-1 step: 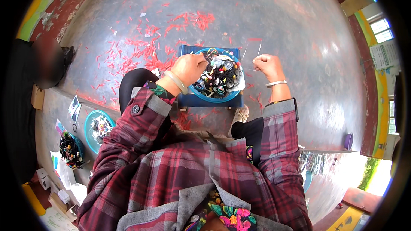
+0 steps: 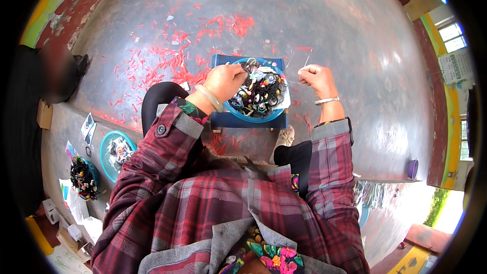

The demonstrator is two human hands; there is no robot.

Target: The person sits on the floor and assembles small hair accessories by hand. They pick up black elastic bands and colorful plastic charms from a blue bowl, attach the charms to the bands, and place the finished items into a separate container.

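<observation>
My left hand (image 2: 223, 80) is closed in a pinch over the left side of a blue basin (image 2: 250, 118); what its fingertips grip is too small to make out. Heaped in the basin are black hair ties (image 2: 257, 95), mixed with white and coloured pieces. To the right of the basin, my right hand (image 2: 317, 77) pinches a thin pale strand (image 2: 291, 81), which runs leftward toward the basin. Beyond those fingers, another slender pale line (image 2: 309, 57) rises near a small red strip (image 2: 303, 48). Whether the lines join is unclear.
The basin stands on a low blue stool (image 2: 219, 120). Red scraps (image 2: 172, 63) litter the floor ahead. At my left are a second blue basin (image 2: 103, 161) with white pieces and a container of black hair ties (image 2: 82, 178). A person in dark clothes (image 2: 25, 122) sits at far left.
My right hand has shifted very slightly left, and the pale line beyond it has moved a little right. My left hand stays nearly in place.
</observation>
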